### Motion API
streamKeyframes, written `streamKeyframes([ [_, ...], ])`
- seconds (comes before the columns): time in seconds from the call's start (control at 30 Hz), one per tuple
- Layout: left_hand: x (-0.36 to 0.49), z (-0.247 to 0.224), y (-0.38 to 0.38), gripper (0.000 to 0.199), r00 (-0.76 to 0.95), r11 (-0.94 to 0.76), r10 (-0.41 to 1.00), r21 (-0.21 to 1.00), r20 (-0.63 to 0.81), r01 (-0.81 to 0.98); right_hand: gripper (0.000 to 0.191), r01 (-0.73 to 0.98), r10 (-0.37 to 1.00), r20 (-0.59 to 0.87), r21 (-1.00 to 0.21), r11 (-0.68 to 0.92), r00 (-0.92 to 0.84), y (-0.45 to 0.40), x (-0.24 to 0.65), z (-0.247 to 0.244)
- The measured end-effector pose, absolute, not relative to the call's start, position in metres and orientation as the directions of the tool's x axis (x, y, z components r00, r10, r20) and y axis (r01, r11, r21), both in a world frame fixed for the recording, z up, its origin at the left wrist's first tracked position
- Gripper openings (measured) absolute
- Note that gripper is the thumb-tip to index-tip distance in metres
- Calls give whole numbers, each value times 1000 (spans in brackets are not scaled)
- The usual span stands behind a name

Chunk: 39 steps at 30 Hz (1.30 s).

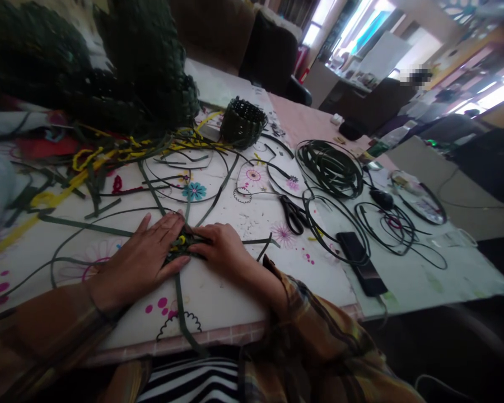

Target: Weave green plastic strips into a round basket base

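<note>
My left hand [145,252] lies flat with stretched fingers over a small weave of dark green strips with a bit of yellow [181,240], pressing it to the table. From the right, my right hand [222,246] is closed in a pinch on a green strip at the edge of that weave; the fingertips partly hide the strip. Long flat strips run out from the weave, one [180,305] towards my body and another [88,225] to the left. Most of the weave's middle is covered by my fingers.
Black-handled scissors [294,215] lie right of my hands, with a dark phone [362,264] beyond. Coiled dark strips [330,168] spread over the flowered tablecloth [235,296]. A small woven basket [242,122] and large dark woven pieces [145,67] stand behind yellow and green strips.
</note>
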<state>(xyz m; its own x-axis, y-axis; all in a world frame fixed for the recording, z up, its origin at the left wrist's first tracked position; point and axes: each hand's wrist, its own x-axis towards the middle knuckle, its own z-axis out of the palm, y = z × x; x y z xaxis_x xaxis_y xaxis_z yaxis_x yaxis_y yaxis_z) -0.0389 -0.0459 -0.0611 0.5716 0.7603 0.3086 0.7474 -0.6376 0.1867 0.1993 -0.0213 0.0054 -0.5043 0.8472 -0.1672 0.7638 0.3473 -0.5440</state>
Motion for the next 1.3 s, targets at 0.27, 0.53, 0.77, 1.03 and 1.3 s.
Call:
streamKeyframes([
  [0.27,-35,-57,-49,82,561,-613,778,147,283,776,39,834,818,-225,-316,452,-529,-19,197,13],
  [0.53,-60,-65,-49,80,584,-628,768,129,261,768,48,825,834,-168,-338,453,-526,-23,200,8],
  [0.77,-73,-58,-46,89,599,-639,761,135,247,757,54,827,832,-206,-374,420,-516,-21,200,11],
  [1.03,-64,-57,-48,87,607,-668,721,102,335,738,66,833,837,-199,-358,422,-510,-25,197,12],
  [1.3,-61,-40,-29,78,598,-655,737,114,315,747,65,848,860,-165,-332,412,-482,-27,196,14],
])
